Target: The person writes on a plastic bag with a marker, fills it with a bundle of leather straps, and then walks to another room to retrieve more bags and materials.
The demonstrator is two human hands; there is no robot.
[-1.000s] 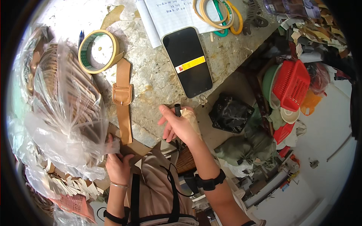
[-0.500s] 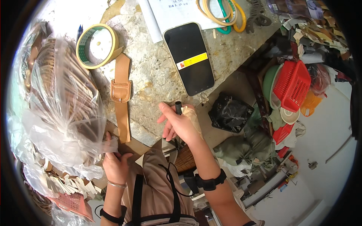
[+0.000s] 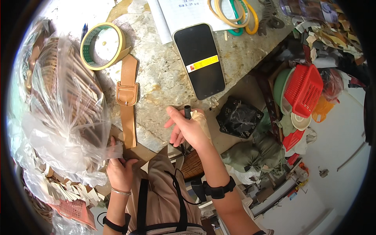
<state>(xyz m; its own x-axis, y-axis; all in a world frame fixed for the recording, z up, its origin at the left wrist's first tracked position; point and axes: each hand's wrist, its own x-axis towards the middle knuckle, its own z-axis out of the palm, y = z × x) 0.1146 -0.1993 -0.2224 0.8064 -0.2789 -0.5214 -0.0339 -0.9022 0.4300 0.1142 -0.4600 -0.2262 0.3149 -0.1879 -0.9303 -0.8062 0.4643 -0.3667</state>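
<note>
My left hand (image 3: 120, 174) rests at the table's near edge, against the knotted clear plastic bag (image 3: 72, 113) of brown strips. Its thumb and forefinger are spread apart; the other fingers are partly hidden. My right hand (image 3: 188, 128) hovers by the table corner, loosely curled around a black cylindrical tool (image 3: 188, 111) that pokes up by the thumb. A tan patch (image 3: 200, 121) covers the side of this hand. Between the hands, a brown leather strap with a covered buckle (image 3: 127, 94) lies flat, its upper end touching a tape roll (image 3: 121, 51).
A phone (image 3: 199, 62) lies right of the strap, below papers (image 3: 182, 17) and several bangles (image 3: 251, 23). Beyond the table's right edge are a black crate (image 3: 239, 116) and a red basket (image 3: 305, 88). Pale scraps (image 3: 74, 190) lie at lower left.
The table and its things sit slightly further right in the picture. Both hands keep nearly the same pose, and nothing has been taken up or let go.
</note>
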